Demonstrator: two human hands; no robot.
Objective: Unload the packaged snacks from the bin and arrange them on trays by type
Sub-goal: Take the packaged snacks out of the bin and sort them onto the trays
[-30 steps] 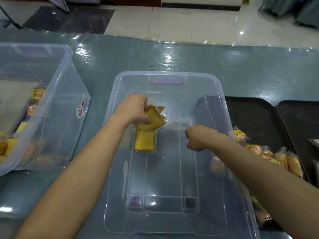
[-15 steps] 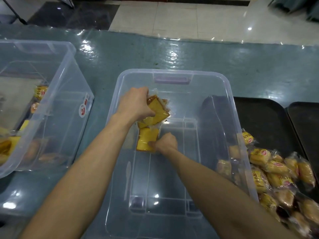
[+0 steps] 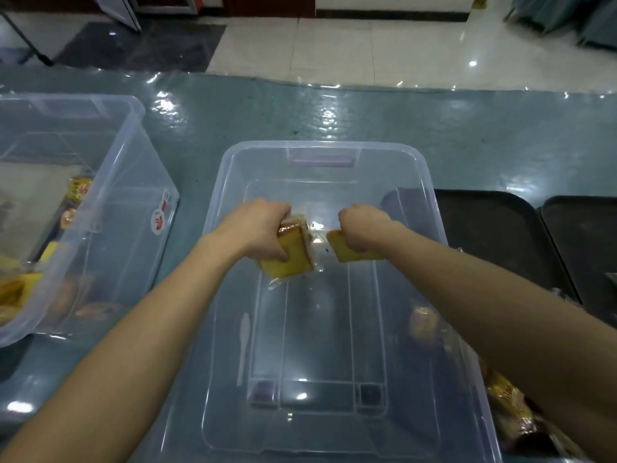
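Packets of buns (image 3: 507, 399) lie near right, just beside the clear bin (image 3: 394, 147). Inside it, the left hand (image 3: 257, 232) curls its fingers round a yellow cake pack (image 3: 295, 260), long axis near-to-far; the right hand (image 3: 362, 228) grips a second cake pack (image 3: 345, 253) lying left-to-right. Farther right sits a black tray (image 3: 494, 228).

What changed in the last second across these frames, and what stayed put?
The right hand reached left and down to the yellow cake packet lying on the floor of the clear bin, gripped it and lifted it. The left hand still grips its own cake packets over the bin; the bin stayed put.
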